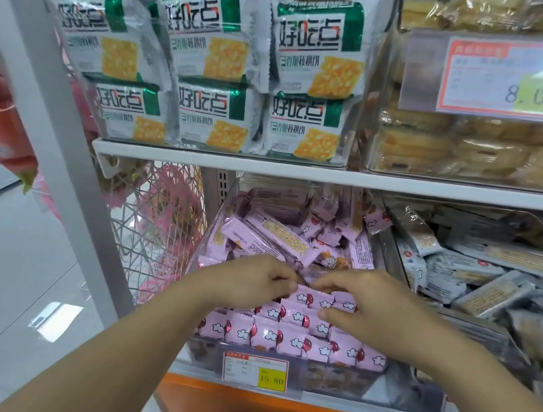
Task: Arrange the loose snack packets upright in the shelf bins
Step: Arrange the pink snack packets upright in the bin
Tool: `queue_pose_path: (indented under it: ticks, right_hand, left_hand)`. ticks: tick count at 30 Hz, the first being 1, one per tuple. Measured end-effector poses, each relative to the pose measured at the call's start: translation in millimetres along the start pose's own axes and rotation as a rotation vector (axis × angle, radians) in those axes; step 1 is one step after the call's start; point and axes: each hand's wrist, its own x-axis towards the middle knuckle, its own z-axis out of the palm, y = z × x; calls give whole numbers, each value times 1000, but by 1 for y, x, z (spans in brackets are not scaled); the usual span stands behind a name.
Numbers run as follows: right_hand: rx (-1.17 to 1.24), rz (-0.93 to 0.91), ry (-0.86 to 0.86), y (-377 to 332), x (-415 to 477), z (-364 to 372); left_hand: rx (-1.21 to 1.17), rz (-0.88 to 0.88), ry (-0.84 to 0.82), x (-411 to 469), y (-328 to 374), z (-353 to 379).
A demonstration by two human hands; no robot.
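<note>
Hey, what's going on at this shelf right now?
A person is tidying the pink packets in the lower bin. The front rows stand upright. The left hand and right hand grip packets at the back of those rows. Behind the hands, a loose heap of pink packets is not yet sorted. The grey packets in the next bin are jumbled too.

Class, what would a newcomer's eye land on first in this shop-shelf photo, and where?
The left hand and right hand hold upright pink packets at the bin front, with loose packets heaped behind. Above, green cracker packs fill the upper shelf, beside an 8.00 price tag at right.
</note>
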Motion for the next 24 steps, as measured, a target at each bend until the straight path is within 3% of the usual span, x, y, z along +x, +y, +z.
queue_pose_path:
  ticks: [7, 15, 20, 24]
  right_hand:
    - [-54, -10, -53, -1, 2, -2]
    - [108, -10, 51, -9, 30, 1]
    - [122, 52, 13, -12, 49, 14]
    - [211, 47, 164, -14, 46, 17]
  left_hand:
    - [83, -17, -41, -8, 6, -1]
    - [17, 65, 268, -25, -7, -6]
    - [104, 90, 473, -35, -13, -19]
    - [166, 103, 603, -35, -28, -25]
